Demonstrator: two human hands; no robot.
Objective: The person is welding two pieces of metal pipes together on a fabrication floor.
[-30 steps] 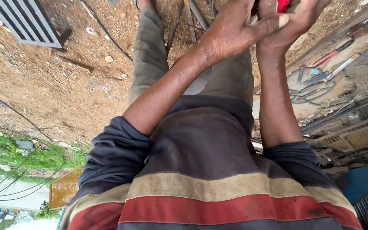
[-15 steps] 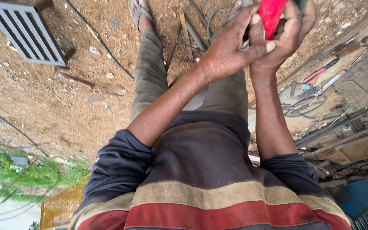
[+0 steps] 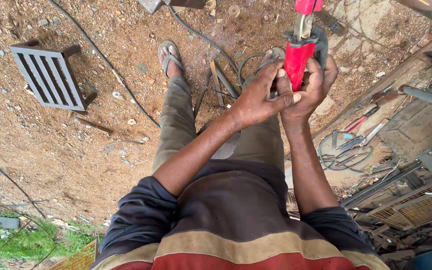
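Both of my hands meet in front of me around a red tool [image 3: 296,60] with a grey metal part at its upper end. My right hand [image 3: 312,87] wraps around the red body from the right. From the left, my left hand [image 3: 258,100] closes over the tool's lower part, with its fingers against my right hand. The tool stands roughly upright above my legs, and its top runs out of view. Below it I see my grey trousers and my sandalled left foot [image 3: 168,55] on the dirt.
A grey slatted metal grate [image 3: 51,75] lies on the dirt at the left. A black cable [image 3: 106,62] crosses the ground. Metal bars [image 3: 216,82] lie between my feet. Pliers and wire loops [image 3: 348,145] lie at the right beside metal frames and scrap [image 3: 411,200].
The view has tilted so that my hands sit lower in the picture. The red tool, only a tip at the top edge before, now shows most of its body. Both hands stay on it.
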